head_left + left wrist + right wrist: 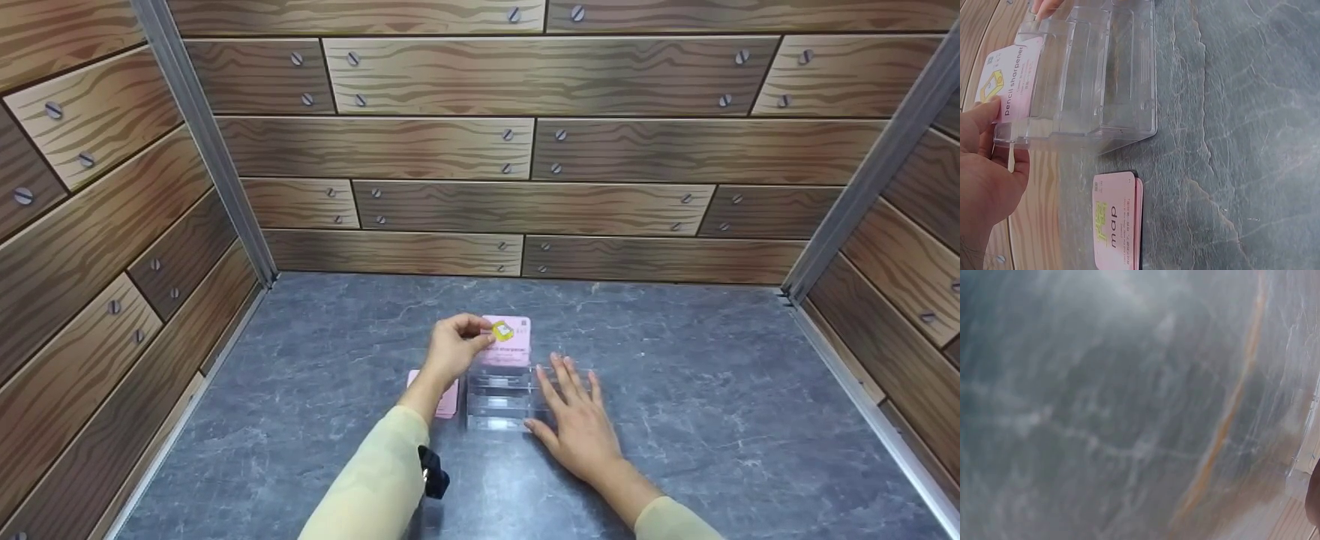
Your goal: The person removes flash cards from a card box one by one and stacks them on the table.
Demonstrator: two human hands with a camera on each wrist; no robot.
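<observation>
My left hand point(454, 346) pinches the left edge of a pink flashcard point(510, 352) with a yellow pencil sharpener picture. In the left wrist view the flashcard stands in the rearmost slot of a clear plastic tiered holder point(1081, 126), thumb on its front and fingers behind. Spread fingers of my right hand point(577, 431) rest at the right side of the holder. Beside the holder's left side lies a stack of pink flashcards point(1114, 219), the top one reading "map", partly hidden by my left wrist in the head view.
A grey marbled tabletop point(712, 390) spreads around the holder. Wood-patterned walls point(442, 150) enclose it at the back and both sides, with metal posts in the corners. A black wrist device point(433, 472) sits on the left sleeve.
</observation>
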